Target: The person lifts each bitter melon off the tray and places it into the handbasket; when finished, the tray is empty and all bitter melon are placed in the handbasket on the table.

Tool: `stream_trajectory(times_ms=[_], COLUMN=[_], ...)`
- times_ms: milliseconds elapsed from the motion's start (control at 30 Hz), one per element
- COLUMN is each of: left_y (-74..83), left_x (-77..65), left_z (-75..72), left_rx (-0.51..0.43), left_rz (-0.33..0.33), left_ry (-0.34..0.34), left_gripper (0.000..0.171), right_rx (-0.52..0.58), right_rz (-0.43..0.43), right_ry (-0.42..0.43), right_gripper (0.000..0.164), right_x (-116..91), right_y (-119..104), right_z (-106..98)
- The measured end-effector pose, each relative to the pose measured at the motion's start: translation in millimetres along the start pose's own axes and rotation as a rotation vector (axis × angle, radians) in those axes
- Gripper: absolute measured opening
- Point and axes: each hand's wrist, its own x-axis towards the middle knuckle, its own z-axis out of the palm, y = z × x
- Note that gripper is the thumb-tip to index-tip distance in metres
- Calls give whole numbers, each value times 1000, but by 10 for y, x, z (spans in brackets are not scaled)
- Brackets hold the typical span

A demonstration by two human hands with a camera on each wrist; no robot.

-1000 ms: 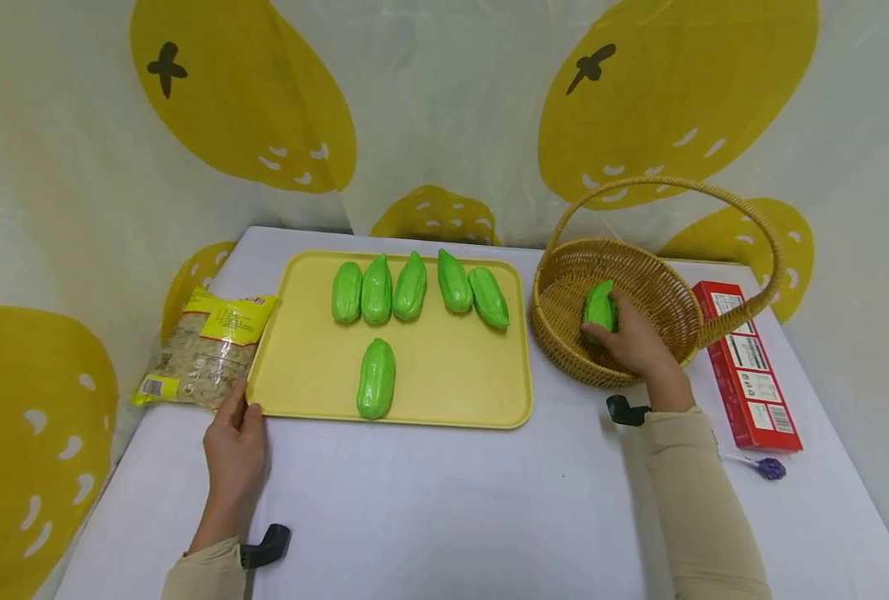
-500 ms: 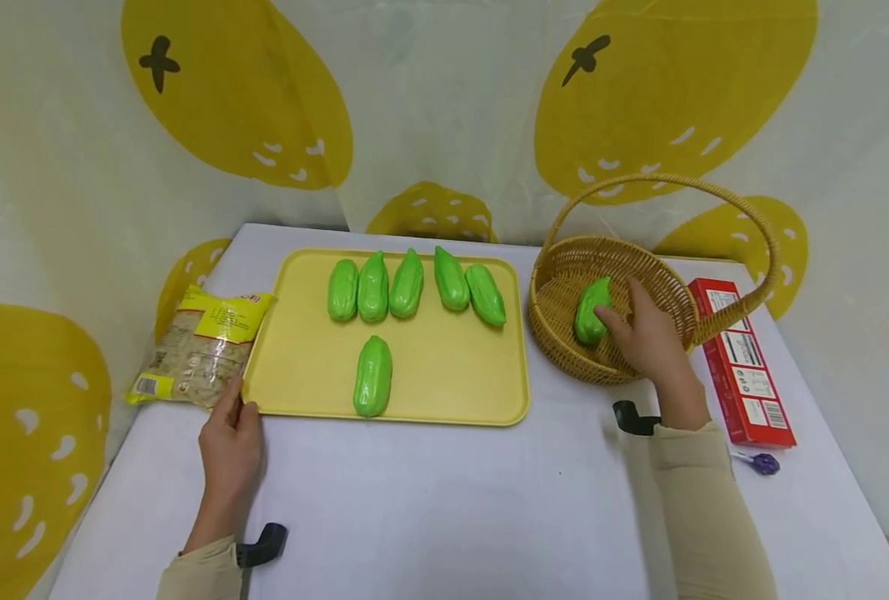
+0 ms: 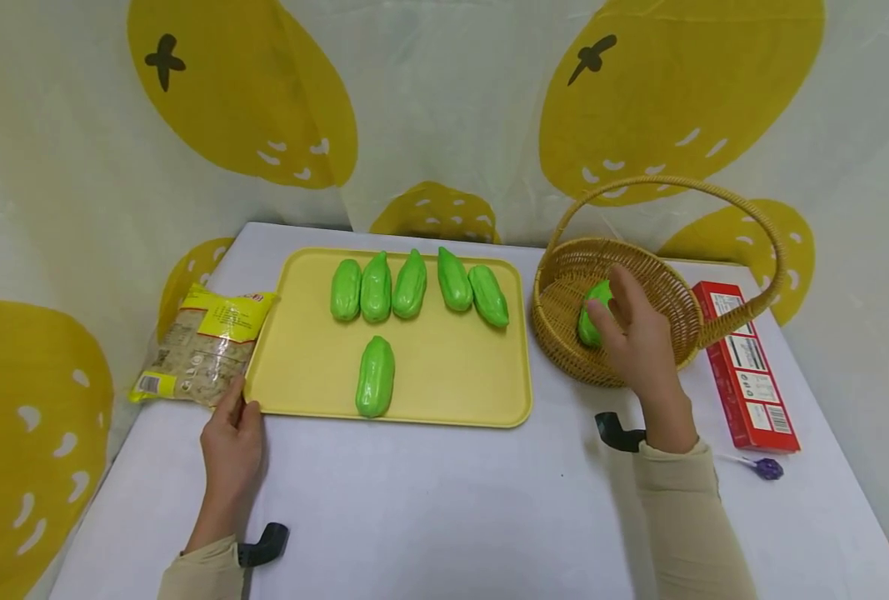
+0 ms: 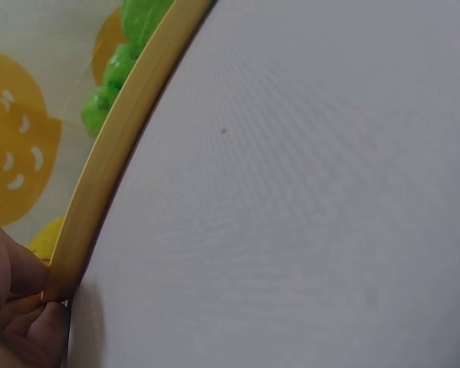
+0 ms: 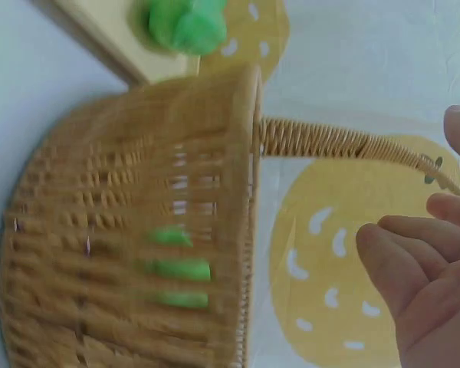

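My left hand pinches the near left corner of a pale yellow tray; the left wrist view has the thumb and fingers at its rim. On the tray lie several glossy green gourd-like vegetables in a back row, plus a single one near the front edge. Another green vegetable rests in a wicker basket, partly hidden behind my right hand. That hand is over the basket's near side with fingers extended and nothing held. Through the weave, the right wrist view gives glimpses of green.
The basket's tall arched handle leans out to the right. Beside it lies a red box, with a purple-wrapped lollipop in front. A yellow-and-clear food bag touches the tray's left side. A fruit-print curtain stands behind.
My right hand has let go of the green vegetable inside the basket and lifted back toward me, fingers spread. The left hand stays at the tray's corner.
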Motion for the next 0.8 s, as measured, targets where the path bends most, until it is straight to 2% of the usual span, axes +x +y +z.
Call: stream_trajectory(times_ms=[133, 300, 400, 533, 800], left_y=[6, 16, 18, 19, -9], left_x=[-1, -3, 0, 3, -20], left_z=[0, 8, 14, 21, 12], left_rx=[0, -1, -3, -6, -3], left_rz=[-8, -8, -5, 4, -1], left_ry=[-8, -14, -9, -5, 3], left_gripper=[49, 49, 49, 49, 49], right_rx=[68, 159, 189, 242, 325], right_rz=[-78, -172, -169, -135, -181], right_ry=[50, 73, 34, -30, -110], right_gripper=[62, 56, 54, 55, 56], right_x=[-31, -118, -160, -192, -248], right_y=[-88, -365, -512, -599, -659], right_z=[94, 190, 263, 382, 636])
